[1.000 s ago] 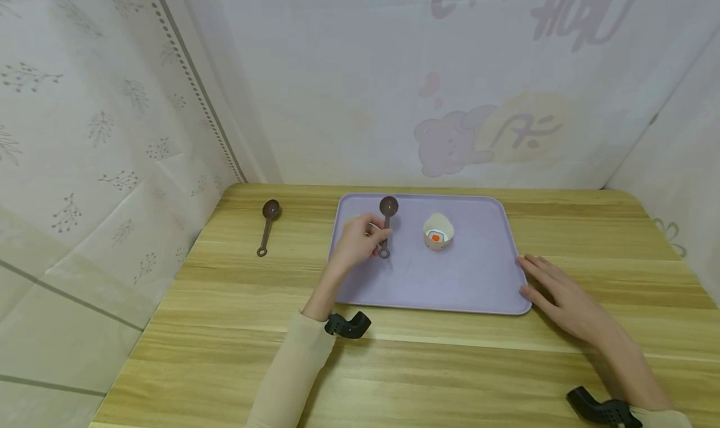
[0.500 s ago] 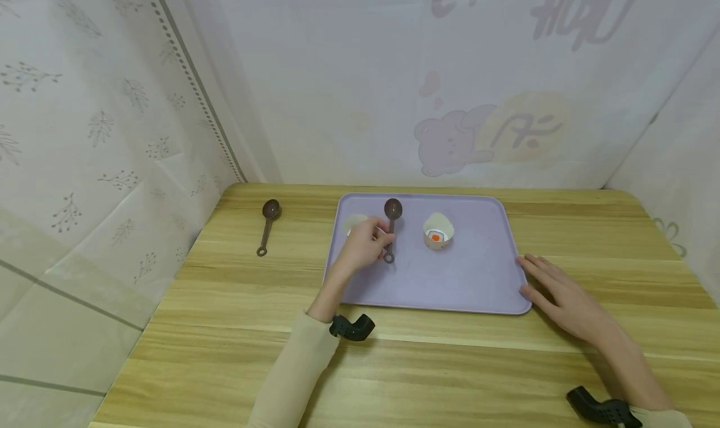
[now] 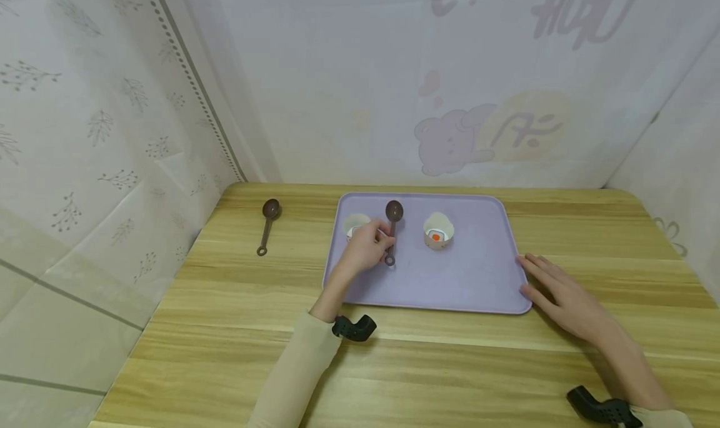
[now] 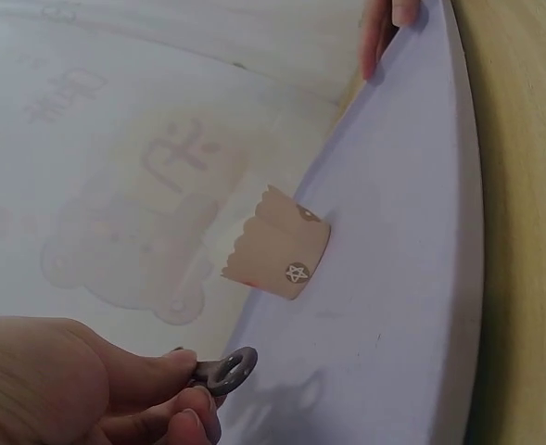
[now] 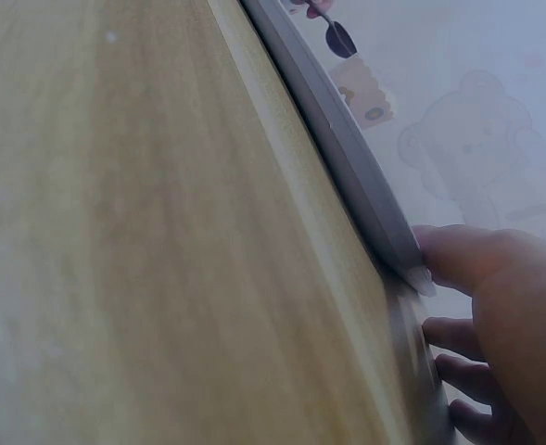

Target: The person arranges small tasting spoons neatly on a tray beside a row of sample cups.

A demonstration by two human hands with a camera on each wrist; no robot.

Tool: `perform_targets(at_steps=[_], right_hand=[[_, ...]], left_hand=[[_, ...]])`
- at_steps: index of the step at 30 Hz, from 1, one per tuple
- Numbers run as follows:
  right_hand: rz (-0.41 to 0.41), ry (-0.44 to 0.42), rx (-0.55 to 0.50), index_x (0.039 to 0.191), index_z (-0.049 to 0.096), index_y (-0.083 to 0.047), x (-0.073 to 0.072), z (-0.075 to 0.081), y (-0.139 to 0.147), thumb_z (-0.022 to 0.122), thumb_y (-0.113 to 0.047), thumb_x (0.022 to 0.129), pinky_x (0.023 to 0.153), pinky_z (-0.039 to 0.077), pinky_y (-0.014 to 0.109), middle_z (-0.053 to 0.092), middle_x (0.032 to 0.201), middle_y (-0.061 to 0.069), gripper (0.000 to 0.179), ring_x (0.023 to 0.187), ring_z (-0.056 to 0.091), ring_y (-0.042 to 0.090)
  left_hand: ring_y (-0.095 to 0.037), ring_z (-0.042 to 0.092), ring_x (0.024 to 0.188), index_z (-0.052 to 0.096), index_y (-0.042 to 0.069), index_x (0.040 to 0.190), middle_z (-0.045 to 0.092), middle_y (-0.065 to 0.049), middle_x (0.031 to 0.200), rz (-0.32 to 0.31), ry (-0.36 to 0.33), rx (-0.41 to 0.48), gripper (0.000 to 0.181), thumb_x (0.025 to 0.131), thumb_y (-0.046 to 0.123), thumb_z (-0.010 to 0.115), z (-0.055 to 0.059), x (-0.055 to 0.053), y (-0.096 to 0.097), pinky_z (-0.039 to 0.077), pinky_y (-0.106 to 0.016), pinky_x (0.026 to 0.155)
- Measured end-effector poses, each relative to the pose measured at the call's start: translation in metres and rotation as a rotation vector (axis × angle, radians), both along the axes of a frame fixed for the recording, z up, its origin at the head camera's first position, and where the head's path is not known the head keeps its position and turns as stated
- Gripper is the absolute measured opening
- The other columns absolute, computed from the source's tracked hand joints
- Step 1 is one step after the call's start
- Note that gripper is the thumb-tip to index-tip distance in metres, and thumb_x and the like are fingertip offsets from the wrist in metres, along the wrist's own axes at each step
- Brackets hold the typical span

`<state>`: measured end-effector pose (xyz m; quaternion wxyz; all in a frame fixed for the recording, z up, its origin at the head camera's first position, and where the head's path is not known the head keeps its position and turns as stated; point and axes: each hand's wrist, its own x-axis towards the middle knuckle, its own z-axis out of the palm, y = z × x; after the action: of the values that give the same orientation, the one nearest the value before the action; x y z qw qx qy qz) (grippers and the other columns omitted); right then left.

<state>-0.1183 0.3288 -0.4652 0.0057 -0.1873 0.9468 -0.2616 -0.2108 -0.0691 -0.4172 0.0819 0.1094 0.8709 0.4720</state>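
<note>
My left hand (image 3: 365, 248) pinches the handle of a brown measuring spoon (image 3: 394, 212) over the purple tray (image 3: 467, 284). In the left wrist view the ring at the handle's end (image 4: 233, 371) sticks out past thumb and finger, above its shadow on the tray. Right of the spoon stands a paper baking cup (image 3: 438, 231) with a white and orange piece inside. Another paper cup (image 3: 355, 222) sits at the tray's left, partly hidden behind the left hand. My right hand (image 3: 557, 293) rests with extended fingers against the tray's right edge.
A second brown measuring spoon (image 3: 270, 210) lies on the wooden table (image 3: 225, 315), left of the tray. A pale printed cloth (image 3: 337, 103) hangs behind the table, and a leaf-patterned cloth (image 3: 112, 134) hangs at the left.
My left hand has shifted slightly right and toward me with the spoon, uncovering part of the left paper cup. The right hand has stayed at the tray's edge.
</note>
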Motion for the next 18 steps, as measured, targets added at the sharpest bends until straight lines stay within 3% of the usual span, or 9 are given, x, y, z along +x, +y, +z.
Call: perform_targets(at_steps=[13,18], right_hand=[[-0.006,0.006,-0.009,0.160,0.031,-0.018,-0.0009,-0.0016,0.0016,0.058,-0.031,0.104,0.118,0.014,0.061,0.031,0.159,0.025,0.063,0.147,0.022,0.048],[-0.003,0.011,-0.006,0.159,0.032,-0.018,-0.0007,-0.0013,0.0021,0.059,-0.030,0.104,0.120,0.013,0.057,0.031,0.159,0.025,0.063,0.146,0.023,0.048]], left_hand=[[-0.012,0.057,0.053,0.058,-0.002,0.106,0.064,-0.004,0.072,0.007,-0.012,-0.018,0.014,0.098,0.007,0.066,-0.0051,-0.0004,0.0042,0.043,-0.022,0.050],[-0.018,0.062,0.055,0.057,-0.002,0.106,0.063,-0.004,0.071,0.003,-0.019,-0.017,0.014,0.099,0.007,0.066,-0.0074,-0.0003,0.0049,0.043,-0.022,0.050]])
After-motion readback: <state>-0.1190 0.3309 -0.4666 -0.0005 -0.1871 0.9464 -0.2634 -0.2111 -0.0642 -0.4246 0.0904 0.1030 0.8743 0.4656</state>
